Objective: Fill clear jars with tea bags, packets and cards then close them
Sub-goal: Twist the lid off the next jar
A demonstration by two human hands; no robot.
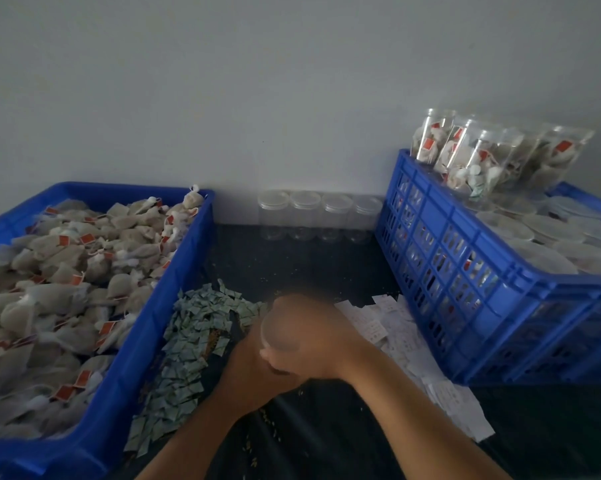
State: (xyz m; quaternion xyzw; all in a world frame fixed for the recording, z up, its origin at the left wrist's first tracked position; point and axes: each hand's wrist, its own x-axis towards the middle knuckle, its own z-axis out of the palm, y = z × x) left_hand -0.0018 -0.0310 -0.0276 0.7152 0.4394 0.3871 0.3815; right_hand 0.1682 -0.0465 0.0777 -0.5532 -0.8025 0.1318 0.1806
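Both hands grip a clear jar (pixel 281 332) mid-table (pixel 292 265), between green packets (pixel 188 344) and white cards (pixel 396 327): left hand (pixel 254 367) low, right hand (pixel 318 336) over the top. Heavy blur, so the finger positions are probably curled but unclear.

Glossy blue plastic crates (pixel 465 258), clear smooth plastic jars (pixel 318 216), gauzy cloth tea bags (pixel 67 271) and paper cards (pixel 406 334) are seen.

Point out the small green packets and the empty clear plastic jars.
Small green packets (pixel 188 341): head view, pile's middle.
Empty clear plastic jars (pixel 335 220): head view, third jar's wall.
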